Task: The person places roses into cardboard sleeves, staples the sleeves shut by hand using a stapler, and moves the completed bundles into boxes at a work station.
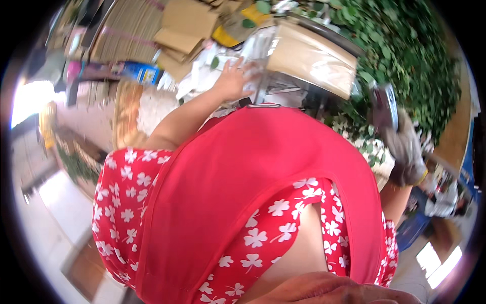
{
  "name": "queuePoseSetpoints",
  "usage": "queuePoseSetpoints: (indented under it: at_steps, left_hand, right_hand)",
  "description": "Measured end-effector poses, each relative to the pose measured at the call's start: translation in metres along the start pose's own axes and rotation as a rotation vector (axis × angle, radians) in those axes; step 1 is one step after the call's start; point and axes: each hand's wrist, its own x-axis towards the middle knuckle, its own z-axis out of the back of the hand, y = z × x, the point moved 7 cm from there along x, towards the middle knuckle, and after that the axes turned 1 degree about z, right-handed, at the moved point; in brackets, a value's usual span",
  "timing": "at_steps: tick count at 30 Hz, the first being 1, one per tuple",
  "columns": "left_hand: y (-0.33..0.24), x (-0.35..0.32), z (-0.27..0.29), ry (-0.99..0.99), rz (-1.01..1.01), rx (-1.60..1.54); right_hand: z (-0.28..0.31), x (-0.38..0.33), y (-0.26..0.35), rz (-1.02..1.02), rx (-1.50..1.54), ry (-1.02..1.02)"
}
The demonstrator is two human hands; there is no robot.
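My red apron (pixel 243 192), worn over a red dress with white clover prints, fills the middle of the view. My bare left hand (pixel 232 78) reaches forward and lies flat, fingers spread, on clear plastic wrapping (pixel 255 50). Beside that plastic lies a bundle in brown paper (pixel 311 55). At the right my right hand (pixel 405 154), in a grey glove, is closed around a grey metal tool (pixel 383 104) that points up toward a mass of green leaves (pixel 405 50). What kind of tool it is stays unclear.
Flattened cardboard boxes (pixel 185 25) are stacked at the back beside a blue box (pixel 142 73). Small white blooms and leaves (pixel 367 147) lie below the tool. A pale paved floor (pixel 55 202) runs along the left. More clutter sits at the far right (pixel 440 197).
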Motion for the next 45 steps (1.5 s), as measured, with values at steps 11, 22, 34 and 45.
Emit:
queuePoseSetpoints:
  at_steps: [11,22,34,45]
  left_hand:
    - [0.089,-0.22,-0.001,-0.305,0.699,0.039]
    - [0.071,-0.033,0.012,-0.493,0.595,-0.25]
    - [0.111,-0.27,-0.014,-0.381,0.943,-0.145]
    - [0.138,-0.217,-0.025,-0.434,0.934,-0.004]
  right_hand:
    - [-0.186,0.04,0.046,0.294,0.041,0.475]
    - [-0.31,0.128,0.061,0.148,0.555,0.24]
    - [-0.35,0.114,0.117,0.168,0.021,0.663]
    - [-0.414,0.042,0.27,0.881,-0.257,0.849]
